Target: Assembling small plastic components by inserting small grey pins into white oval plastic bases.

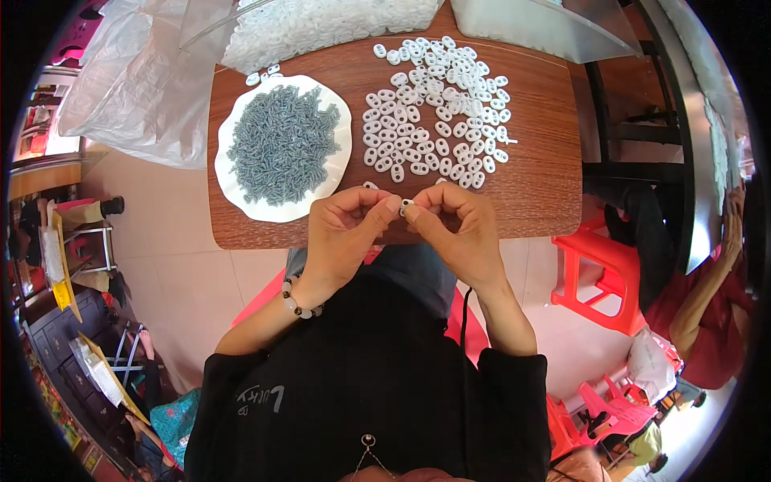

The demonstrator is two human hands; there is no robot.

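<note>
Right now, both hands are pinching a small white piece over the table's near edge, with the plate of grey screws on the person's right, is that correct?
Not quite: in the head view the plate of grey screws sits on the person's left. Both hands, left hand and right hand, do pinch a small white piece over the table's near edge.

Two hands, left (pixel 341 233) and right (pixel 458 229), share one white piece (pixel 406 206) at the fingertips. Beyond them: white pieces (pixel 438 108) too many to count, roughly a hundred loose. Beyond the left hand: one plate (pixel 241 193), grey screws (pixel 281 145) uncountable.
</note>
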